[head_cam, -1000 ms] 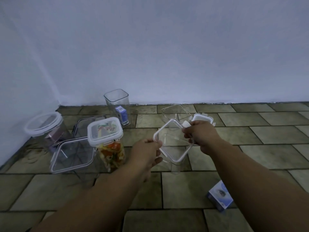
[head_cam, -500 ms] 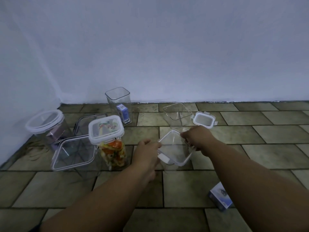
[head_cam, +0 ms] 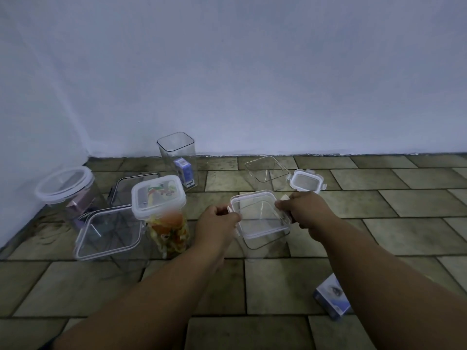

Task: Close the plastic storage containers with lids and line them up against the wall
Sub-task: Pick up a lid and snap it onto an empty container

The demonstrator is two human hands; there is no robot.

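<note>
Head view shows me what has just changed: a second ago the square lid [head_cam: 257, 213] was tilted up in the air between the hands, and now it lies flat on the rim of the clear container [head_cam: 265, 233] standing on the floor in front of me. My left hand [head_cam: 217, 221] pinches the lid's left edge and my right hand [head_cam: 303, 210] grips its right edge by a latch tab; both are clamped on the lid, well apart from each other. I judge the lid seated but its latches not yet snapped, so this container is not ready to go to the wall [head_cam: 252, 84]. Other work remains: an open tall container [head_cam: 177, 157] and an open low one [head_cam: 266, 170] stand near the wall, with a small loose lid [head_cam: 306, 181] just beside the latter. The tiled floor [head_cam: 379, 223] is dim, and the room's left corner holds more containers, some lidded.
</note>
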